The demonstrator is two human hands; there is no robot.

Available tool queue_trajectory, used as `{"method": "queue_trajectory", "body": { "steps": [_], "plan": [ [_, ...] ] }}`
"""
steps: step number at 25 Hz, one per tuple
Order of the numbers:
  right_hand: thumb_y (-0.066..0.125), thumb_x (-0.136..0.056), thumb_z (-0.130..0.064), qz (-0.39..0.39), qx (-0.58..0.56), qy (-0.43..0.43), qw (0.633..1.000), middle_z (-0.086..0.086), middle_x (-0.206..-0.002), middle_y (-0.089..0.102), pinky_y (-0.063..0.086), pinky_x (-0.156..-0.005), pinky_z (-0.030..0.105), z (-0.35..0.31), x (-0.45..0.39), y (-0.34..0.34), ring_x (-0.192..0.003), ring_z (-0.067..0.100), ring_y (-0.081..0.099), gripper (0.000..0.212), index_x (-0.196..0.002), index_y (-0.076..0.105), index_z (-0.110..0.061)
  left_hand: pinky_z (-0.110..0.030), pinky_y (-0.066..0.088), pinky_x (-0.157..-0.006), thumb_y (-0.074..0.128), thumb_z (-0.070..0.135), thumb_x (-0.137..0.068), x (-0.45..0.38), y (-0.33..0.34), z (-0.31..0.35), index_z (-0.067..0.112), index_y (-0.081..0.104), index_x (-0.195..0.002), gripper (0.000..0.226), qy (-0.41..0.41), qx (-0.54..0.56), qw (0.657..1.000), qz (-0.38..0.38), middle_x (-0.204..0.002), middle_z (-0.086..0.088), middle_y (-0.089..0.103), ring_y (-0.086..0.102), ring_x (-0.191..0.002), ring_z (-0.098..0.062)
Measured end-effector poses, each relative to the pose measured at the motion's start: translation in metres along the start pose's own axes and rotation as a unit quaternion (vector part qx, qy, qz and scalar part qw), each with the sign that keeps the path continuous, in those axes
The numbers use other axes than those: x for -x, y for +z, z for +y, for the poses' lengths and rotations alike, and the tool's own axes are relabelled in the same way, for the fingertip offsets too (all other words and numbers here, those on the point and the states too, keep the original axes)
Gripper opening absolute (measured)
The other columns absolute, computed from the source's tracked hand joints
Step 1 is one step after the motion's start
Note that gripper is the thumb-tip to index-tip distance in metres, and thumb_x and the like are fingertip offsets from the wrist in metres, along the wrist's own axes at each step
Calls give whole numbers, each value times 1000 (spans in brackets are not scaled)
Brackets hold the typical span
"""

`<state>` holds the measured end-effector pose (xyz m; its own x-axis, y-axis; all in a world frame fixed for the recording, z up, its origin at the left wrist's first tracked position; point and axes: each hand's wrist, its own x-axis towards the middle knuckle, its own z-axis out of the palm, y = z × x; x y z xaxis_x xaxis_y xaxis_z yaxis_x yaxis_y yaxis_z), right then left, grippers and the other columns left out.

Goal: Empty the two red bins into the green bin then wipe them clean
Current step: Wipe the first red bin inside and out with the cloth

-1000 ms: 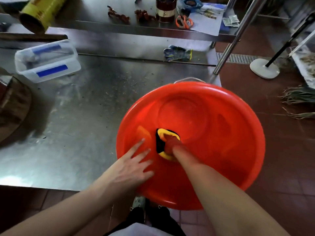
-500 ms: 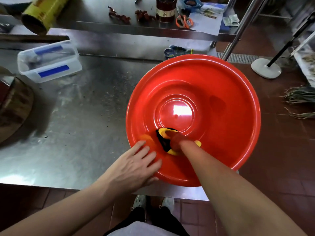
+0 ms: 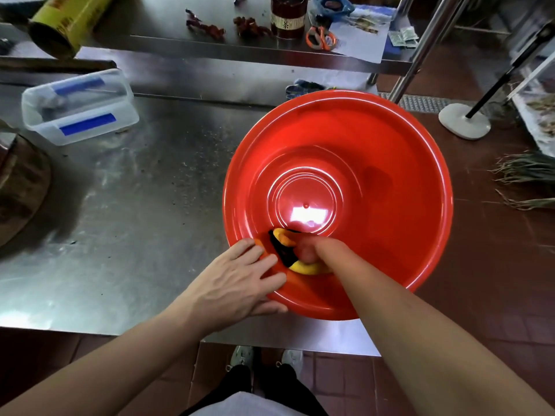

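My right hand [image 3: 312, 250] is inside the red bin [image 3: 390, 163], fingers curled around a yellow and black sponge [image 3: 295, 259] and pressing it against the lower inner wall. My left hand [image 3: 237, 283] grips the bin's near rim at lower centre of the frame, fingers over the edge on the inside, thumb underneath on the outside. The bin fills the centre right of the frame, sitting on the right end of the steel table [image 3: 126, 223] and overhanging its edge above the tiled floor [image 3: 492, 283]. At upper left on the table sits a clear plastic box [image 3: 79, 106] with blue strips. Along the top of the frame a raised shelf [image 3: 210, 49] carries a dark jar [image 3: 289, 16], orange-handled scissors [image 3: 322, 37] and a yellow can [image 3: 64, 22] lying on its side.
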<state>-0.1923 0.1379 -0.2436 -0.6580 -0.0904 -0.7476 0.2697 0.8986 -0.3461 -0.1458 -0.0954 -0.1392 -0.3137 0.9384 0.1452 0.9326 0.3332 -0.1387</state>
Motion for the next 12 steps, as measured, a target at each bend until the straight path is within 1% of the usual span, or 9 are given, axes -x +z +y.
{"method": "queue_trajectory", "body": {
  "steps": [2,3,4,6,7,9,10,12],
  "plan": [
    [50,-102,-11,4,28,-3,1000,7,-165,25,18,-124,38,-7,19,-4,-152,27,24,59,-158,30,-15,-42,38,-99,31,67,-102,-2,0,-1,24,58,-98,51,-6,3,1000,0,-95,-1,58,57,-90,-25],
    [49,-102,-11,2,48,-6,999,9,-163,30,22,-122,36,-11,32,-6,-149,28,30,58,-157,31,-14,-42,38,-99,31,68,-102,-2,0,-2,24,58,-97,51,-9,4,1000,-1,-95,-1,58,57,-90,-25],
    [48,-102,-10,-1,69,-11,998,10,-159,37,28,-119,34,-14,46,-8,-144,29,38,58,-157,30,-15,-42,38,-99,31,68,-102,-2,0,-3,24,58,-97,52,-9,4,1000,-1,-96,-1,59,57,-91,-25],
    [49,-100,-7,4,71,-25,997,8,-149,49,37,-110,31,-19,77,-10,-133,29,50,67,-160,23,-23,-42,39,-99,31,69,-102,-2,0,-4,24,59,-98,52,-5,7,1000,-2,-96,0,59,57,-91,-24],
    [49,-99,-7,8,54,-28,998,6,-150,50,39,-110,31,-22,92,-11,-131,28,52,70,-160,20,-29,-42,39,-99,32,69,-101,-2,0,-5,24,59,-98,52,-3,7,1000,-3,-96,0,58,57,-91,-24],
    [48,-100,-13,32,21,-28,999,3,-153,47,40,-111,34,-24,119,-13,-133,27,51,67,-158,23,-36,-42,40,-99,33,69,-101,-3,0,-5,23,59,-98,52,4,3,1000,-1,-96,0,58,56,-90,-23],
    [46,-101,-16,39,21,-28,999,3,-155,45,40,-112,35,-23,129,-13,-135,28,49,63,-158,26,-35,-42,40,-98,34,69,-101,-3,1,-5,23,59,-98,52,7,-1,1000,4,-96,0,58,56,-90,-23],
    [43,-104,-22,24,34,-33,999,5,-157,40,39,-112,38,-22,156,-13,-137,29,45,57,-157,26,-35,-42,39,-99,34,68,-101,-5,0,-5,22,60,-99,53,13,-8,1000,9,-98,-1,59,56,-90,-23]
  ]
}}
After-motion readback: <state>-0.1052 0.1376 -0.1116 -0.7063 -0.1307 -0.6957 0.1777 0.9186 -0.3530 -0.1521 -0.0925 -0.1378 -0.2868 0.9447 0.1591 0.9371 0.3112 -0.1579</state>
